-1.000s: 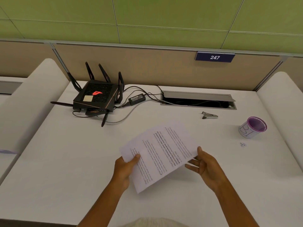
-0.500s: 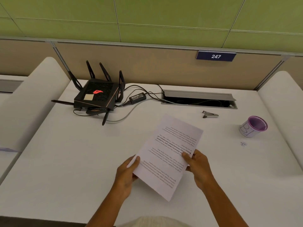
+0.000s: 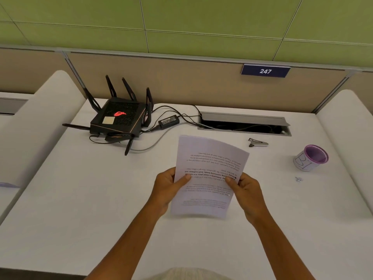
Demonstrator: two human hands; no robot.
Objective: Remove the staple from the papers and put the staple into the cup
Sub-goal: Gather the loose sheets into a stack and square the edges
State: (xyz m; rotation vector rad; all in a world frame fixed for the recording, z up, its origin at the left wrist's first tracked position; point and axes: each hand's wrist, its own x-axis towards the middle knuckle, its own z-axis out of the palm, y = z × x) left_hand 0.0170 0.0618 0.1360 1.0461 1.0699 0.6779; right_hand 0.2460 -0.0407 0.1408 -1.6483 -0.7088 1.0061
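The white printed papers (image 3: 210, 158) are held above the desk in both hands, with the text upside down to me. My left hand (image 3: 167, 186) grips their left edge, thumb on top. My right hand (image 3: 247, 190) grips the right edge, thumb on the page. I cannot make out the staple in the papers. A metal staple remover (image 3: 258, 142) lies on the desk to the right of the papers' far end. A white cup (image 3: 309, 158) with a purple rim stands further right. A tiny bent piece of metal (image 3: 298, 179) lies on the desk just in front of the cup.
A black router (image 3: 119, 120) with antennas sits at the back left, with its power brick (image 3: 168, 121) and cables running to an open cable slot (image 3: 244, 125) at the back. White side partitions (image 3: 347, 126) flank the white desk (image 3: 80, 199).
The papers turned clockwise from a slant to nearly straight, upside down to me. My right hand went from open below the sheet to gripping its right edge.
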